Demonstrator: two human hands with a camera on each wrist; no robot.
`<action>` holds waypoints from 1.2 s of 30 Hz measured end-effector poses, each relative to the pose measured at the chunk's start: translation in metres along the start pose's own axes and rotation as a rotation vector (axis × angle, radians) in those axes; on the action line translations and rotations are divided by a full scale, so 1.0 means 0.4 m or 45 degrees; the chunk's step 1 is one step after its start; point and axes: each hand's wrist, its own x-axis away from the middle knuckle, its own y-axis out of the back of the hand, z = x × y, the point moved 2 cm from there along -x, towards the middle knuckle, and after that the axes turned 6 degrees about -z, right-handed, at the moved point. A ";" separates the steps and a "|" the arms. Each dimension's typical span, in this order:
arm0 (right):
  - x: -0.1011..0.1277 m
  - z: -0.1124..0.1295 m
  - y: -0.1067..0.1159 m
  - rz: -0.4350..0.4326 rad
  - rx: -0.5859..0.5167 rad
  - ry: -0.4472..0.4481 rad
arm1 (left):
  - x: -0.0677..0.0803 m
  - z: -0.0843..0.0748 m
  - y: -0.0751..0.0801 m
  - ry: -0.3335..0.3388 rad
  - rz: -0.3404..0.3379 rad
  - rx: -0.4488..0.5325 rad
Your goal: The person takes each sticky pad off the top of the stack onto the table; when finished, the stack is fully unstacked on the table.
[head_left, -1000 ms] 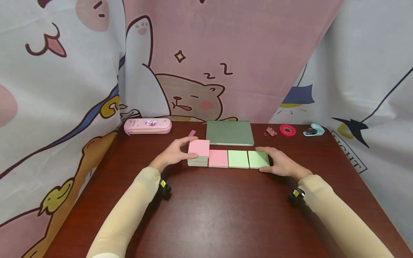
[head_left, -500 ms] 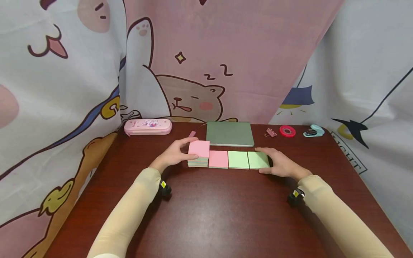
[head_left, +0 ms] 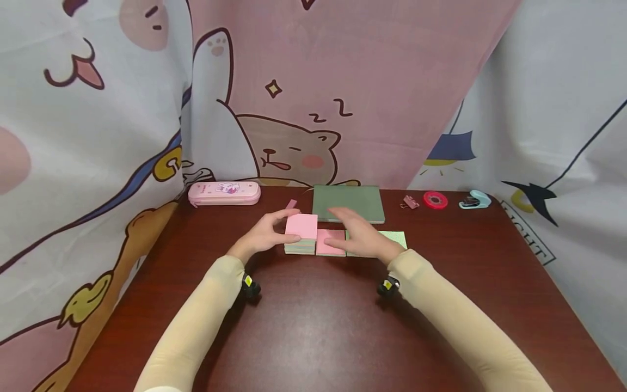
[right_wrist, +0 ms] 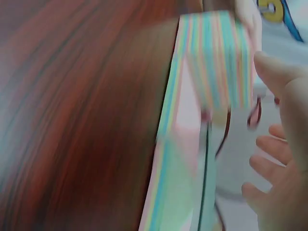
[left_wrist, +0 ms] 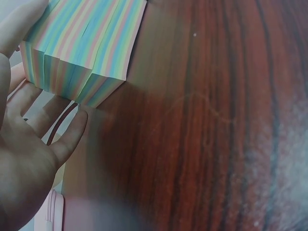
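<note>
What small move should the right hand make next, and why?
Probably lower the right hand onto the low pink pad beneath it and grip it. The hand hovers open over that pad, while the left hand holds the tall pad stack beside it.

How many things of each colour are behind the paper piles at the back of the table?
Pink: 3 (pencil case, small piece, clip)
Green: 1 (notebook)
Red: 1 (tape roll)
Blue: 1 (stapler)
Total: 6

Notebook (head_left: 348, 203) behind row of notes (head_left: 331, 243)
</note>
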 end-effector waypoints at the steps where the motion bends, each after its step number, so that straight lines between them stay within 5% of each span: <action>1: -0.019 0.020 -0.015 0.006 -0.006 0.031 | 0.000 0.001 0.000 -0.006 0.000 -0.001; 8: -0.097 0.100 -0.078 0.010 0.012 0.164 | 0.002 0.007 -0.001 -0.058 0.010 0.003; 18: -0.097 0.090 -0.076 0.018 0.002 0.131 | 0.005 0.005 0.002 -0.072 0.043 0.031; 27: 0.020 -0.017 0.008 -0.059 -0.060 0.118 | 0.003 0.008 -0.005 0.003 0.013 -0.059; 36: 0.197 -0.174 0.131 0.014 -0.001 -0.144 | 0.005 0.014 -0.005 0.002 -0.012 -0.060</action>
